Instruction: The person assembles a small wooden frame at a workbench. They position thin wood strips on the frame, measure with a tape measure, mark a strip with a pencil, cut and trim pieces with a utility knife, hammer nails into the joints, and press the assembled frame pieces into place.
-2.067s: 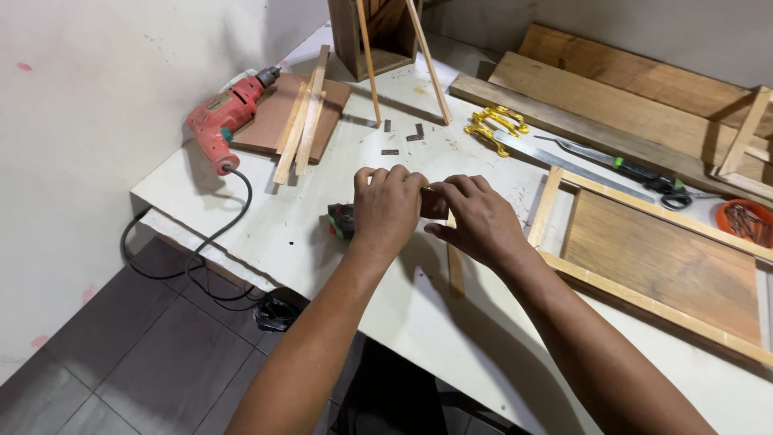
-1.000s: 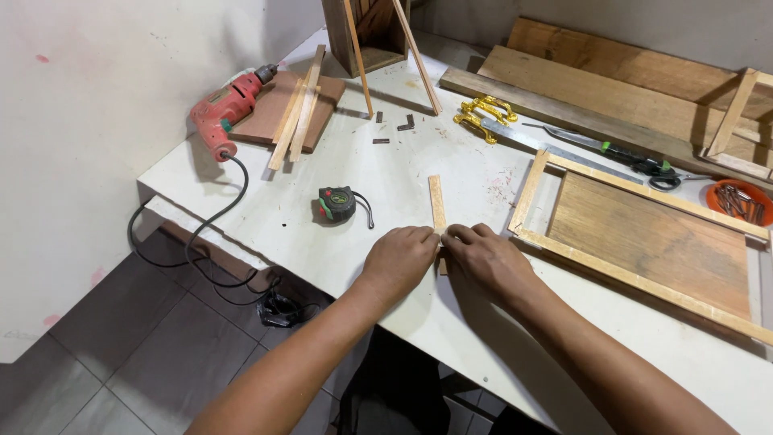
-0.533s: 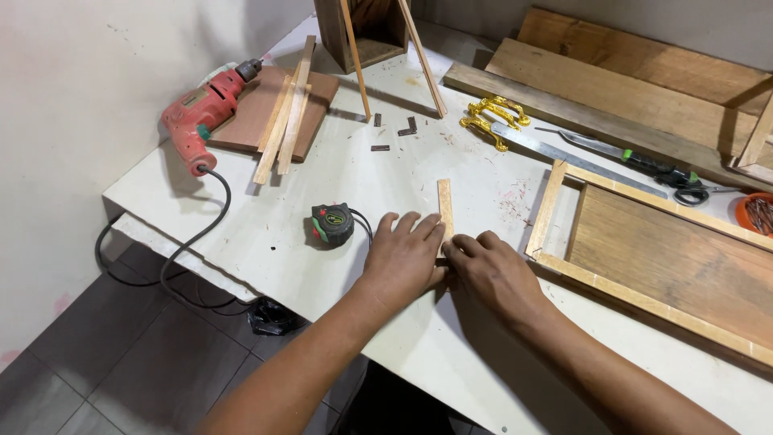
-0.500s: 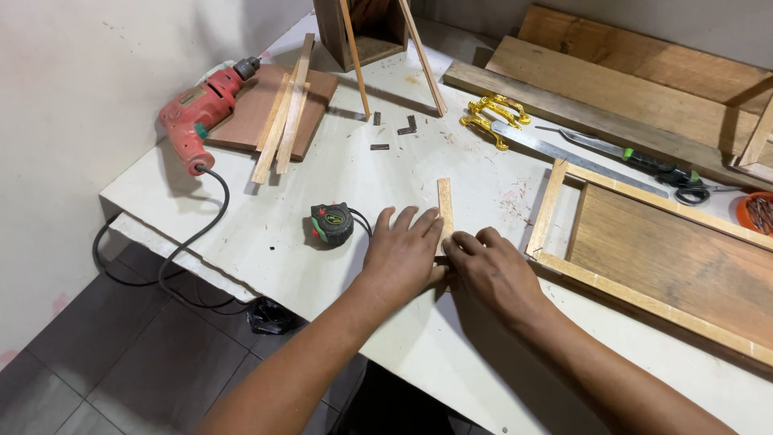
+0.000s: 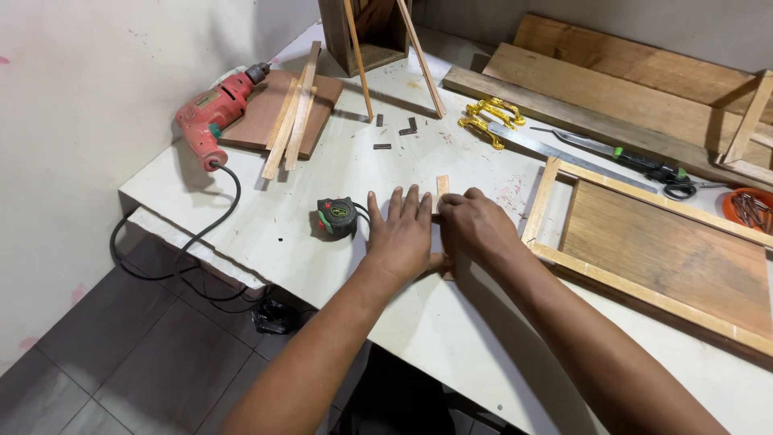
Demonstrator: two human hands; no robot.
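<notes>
A white table (image 5: 266, 234) stands against a pale wall, over a grey tiled floor (image 5: 121, 362). Near its front edge both hands press on a short wooden strip (image 5: 442, 184) that lies flat, pointing toward the back edge. The left hand (image 5: 403, 229) is spread open, palm down, fingers splayed beside and partly over the strip; the right hand (image 5: 475, 225) is curled loosely over it from the other side, fingertips touching the wood. Neither hand has lifted it. Compared with half a second ago, the hands and strip lie much the same; the left fingers look a little more spread. The green-and-black tape measure (image 5: 336, 216) stays just left of the left hand. A red drill (image 5: 211, 113) lies at the left edge, and a wooden frame (image 5: 644, 242) sits to the right.
</notes>
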